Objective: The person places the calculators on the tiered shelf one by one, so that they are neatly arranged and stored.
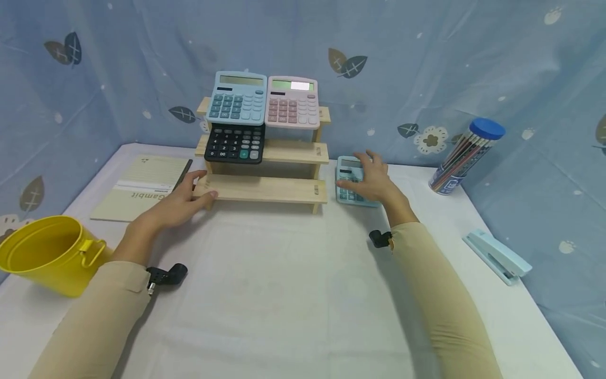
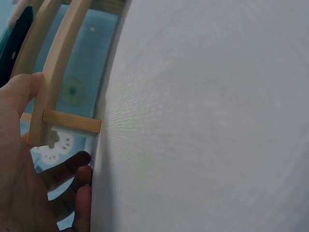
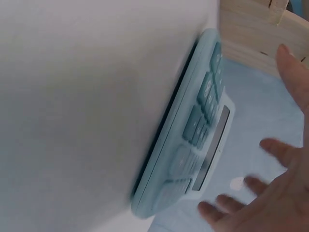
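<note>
A three-tier wooden rack [image 1: 260, 188] stands at the back of the table. My left hand [image 1: 175, 208] holds the left end of its lowest slat, and the left wrist view shows the thumb pressed on the wood [image 2: 58, 63]. To the right of the rack, a light blue calculator [image 1: 349, 172] lies face up on the table. Over it my right hand [image 1: 376, 181] hovers with fingers spread, apart from the keys in the right wrist view. Another blue calculator [image 1: 236, 98] and a pink one [image 1: 292, 102] lean on the top tier; a black calculator [image 1: 235, 143] is on the middle tier.
At the left are a yellow bucket [image 1: 71, 279] and a notepad [image 1: 142, 187] with a dark pen [image 1: 183, 173] along its edge. A blue-lidded tub of pencils [image 1: 464, 155] and a light blue stapler [image 1: 497, 255] stand at the right. A patterned curtain [image 1: 402, 47] hangs behind.
</note>
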The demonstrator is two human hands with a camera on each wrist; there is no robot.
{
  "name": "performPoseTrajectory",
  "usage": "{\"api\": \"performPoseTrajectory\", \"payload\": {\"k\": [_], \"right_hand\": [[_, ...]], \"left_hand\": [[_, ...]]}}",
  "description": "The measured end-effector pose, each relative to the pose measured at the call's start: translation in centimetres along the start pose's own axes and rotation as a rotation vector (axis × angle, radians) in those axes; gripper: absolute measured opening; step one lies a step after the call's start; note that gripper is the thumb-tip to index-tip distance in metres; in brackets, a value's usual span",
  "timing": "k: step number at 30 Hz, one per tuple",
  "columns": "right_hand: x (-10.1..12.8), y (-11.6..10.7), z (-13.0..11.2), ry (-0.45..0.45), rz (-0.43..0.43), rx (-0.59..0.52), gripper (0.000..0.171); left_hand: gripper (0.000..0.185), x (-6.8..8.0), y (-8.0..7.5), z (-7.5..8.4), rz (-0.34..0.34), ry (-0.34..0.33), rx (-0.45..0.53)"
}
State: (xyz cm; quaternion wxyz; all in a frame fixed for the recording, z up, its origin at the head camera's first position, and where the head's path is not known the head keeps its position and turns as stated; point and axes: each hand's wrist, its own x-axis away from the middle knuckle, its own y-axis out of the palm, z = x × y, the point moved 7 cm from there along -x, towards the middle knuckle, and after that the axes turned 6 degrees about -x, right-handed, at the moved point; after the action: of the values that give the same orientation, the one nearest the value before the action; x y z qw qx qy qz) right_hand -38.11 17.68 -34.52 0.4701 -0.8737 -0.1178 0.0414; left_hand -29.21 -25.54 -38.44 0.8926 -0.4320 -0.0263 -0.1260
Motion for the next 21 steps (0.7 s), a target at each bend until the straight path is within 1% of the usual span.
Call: {"api": "performPoseTrajectory", "payload": {"k": [4,7,11,15,21], "right_hand": [[-0.1,0.5,0.3,0.095,-0.014,0.0,0.111],[-0.2,1.1,0.3,0.139,-0.029,-0.007,0.115],[-0.7,2.0,0.2,0.174,-0.05,-0.009,0.119],[-1.0,2.4,0.1,0.212,-0.059,0.009,0.122],[-0.7,2.5,0.8,0.272,-0.081,0.063,0.129]], "left_hand": [[0.096,0.0,0.0,0.0,-0.004,0.0,-0.001],[0.097,-0.1,-0.1,-0.1,-0.004,0.003,-0.002],[0.097,0.0,-0.4,-0.4,-0.004,-0.004,-0.009],[0.096,0.1,-0.4,-0.6,-0.008,-0.004,-0.016],[0.096,0.0,0.1,-0.1,-0.007,0.019,-0.007]]}}
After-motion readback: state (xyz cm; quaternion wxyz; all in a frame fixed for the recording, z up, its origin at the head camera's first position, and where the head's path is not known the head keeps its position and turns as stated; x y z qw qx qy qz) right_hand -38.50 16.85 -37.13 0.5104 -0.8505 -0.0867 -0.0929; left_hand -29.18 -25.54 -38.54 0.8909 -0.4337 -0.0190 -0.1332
